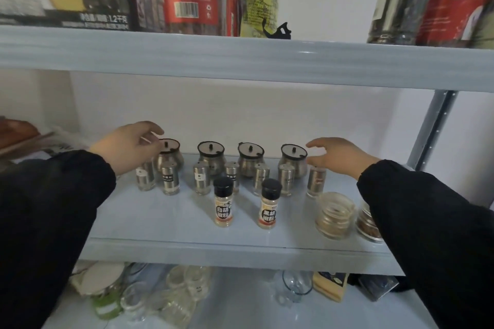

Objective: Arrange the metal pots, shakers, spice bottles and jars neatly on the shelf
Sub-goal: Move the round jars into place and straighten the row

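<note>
Two hands in black sleeves reach over a pale blue shelf [165, 224] of seasonings. The left hand [128, 141], fingers loosely spread, hovers at the leftmost of four metal pots [169, 155] lined up along the back; the right hand [336, 155], also spread and empty, sits just beside the rightmost pot [293, 160]. Between the hands, in front of the pots, stand steel shakers [201, 177], their labels too small to read. Nearer still, two black-capped spice bottles read "白胡椒粉" [223, 203] and "黑胡椒粉" [269, 204]. Two glass jars [334, 215] sit below the right hand.
</note>
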A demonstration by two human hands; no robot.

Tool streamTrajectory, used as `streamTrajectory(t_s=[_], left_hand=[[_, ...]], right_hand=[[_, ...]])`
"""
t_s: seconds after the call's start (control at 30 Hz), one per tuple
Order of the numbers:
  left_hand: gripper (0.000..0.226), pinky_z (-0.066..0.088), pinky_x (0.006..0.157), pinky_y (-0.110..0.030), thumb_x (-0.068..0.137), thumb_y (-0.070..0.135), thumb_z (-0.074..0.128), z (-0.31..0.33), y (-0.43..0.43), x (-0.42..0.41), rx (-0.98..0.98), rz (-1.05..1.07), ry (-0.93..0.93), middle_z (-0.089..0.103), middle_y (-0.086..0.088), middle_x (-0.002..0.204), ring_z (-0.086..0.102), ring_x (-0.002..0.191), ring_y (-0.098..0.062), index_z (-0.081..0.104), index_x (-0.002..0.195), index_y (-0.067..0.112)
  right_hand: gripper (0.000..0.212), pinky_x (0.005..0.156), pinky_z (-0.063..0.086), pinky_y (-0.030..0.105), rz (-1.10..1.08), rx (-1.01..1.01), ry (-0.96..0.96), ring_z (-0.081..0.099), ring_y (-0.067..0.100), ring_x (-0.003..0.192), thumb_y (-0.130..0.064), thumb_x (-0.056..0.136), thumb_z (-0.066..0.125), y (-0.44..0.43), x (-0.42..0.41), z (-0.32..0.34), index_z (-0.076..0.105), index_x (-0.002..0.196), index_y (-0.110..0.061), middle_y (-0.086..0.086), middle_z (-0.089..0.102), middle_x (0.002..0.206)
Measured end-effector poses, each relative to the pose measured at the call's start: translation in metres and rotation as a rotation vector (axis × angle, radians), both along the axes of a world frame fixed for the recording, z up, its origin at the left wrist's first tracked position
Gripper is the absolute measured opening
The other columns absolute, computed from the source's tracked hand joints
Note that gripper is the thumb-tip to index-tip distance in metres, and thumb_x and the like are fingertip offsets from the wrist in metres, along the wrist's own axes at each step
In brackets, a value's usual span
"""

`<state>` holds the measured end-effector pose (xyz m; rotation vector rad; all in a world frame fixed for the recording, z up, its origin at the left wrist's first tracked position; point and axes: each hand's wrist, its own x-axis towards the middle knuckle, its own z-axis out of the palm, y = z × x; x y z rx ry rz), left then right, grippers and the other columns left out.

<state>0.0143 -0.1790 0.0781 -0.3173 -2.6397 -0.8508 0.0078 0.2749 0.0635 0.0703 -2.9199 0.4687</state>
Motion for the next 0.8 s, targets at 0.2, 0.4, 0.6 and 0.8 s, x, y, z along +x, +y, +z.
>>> streamTrajectory(t_s=[0.2,0.4,0.6,0.8], left_hand=[[0.023,0.048,0.079,-0.033,0.09,0.032,0.062,-0.002,-0.062,-0.015,-0.087,0.09,-0.017,0.067,0.004,0.1,0.063,0.09,-0.019,0.061,0.113,0.028],[0.033,0.041,0.088,-0.03,0.089,0.033,0.063,-0.013,-0.082,-0.037,-0.195,0.049,-0.019,0.061,0.006,0.109,0.057,0.105,-0.017,0.061,0.121,0.027],[0.041,0.04,0.087,-0.025,0.087,0.041,0.064,-0.02,-0.047,-0.056,-0.365,-0.171,-0.046,0.06,0.013,0.119,0.057,0.11,-0.013,0.057,0.126,0.031],[0.031,0.05,0.078,-0.029,0.08,0.036,0.066,-0.039,-0.024,-0.078,-0.555,-0.303,-0.077,0.06,0.012,0.097,0.059,0.089,-0.015,0.059,0.11,0.031]], right_hand=[[0.042,0.094,0.043,0.029,0.112,-0.051,0.062,0.052,0.015,0.124,-0.05,0.087,0.063,-0.062,-0.003,0.016,0.058,0.127,-0.039,-0.008,0.055,0.138],[0.036,0.087,0.04,0.028,0.181,-0.018,0.056,0.05,0.008,0.104,-0.049,0.089,0.061,-0.139,-0.006,0.033,0.06,0.124,-0.039,-0.013,0.057,0.131],[0.031,0.098,0.046,0.032,0.195,-0.039,0.061,0.054,0.008,0.114,-0.049,0.089,0.06,-0.176,-0.015,0.03,0.06,0.119,-0.043,-0.015,0.058,0.128],[0.026,0.095,0.049,0.033,0.14,-0.077,0.077,0.057,0.005,0.111,-0.057,0.088,0.059,-0.173,-0.013,0.017,0.062,0.111,-0.045,-0.021,0.062,0.117]])
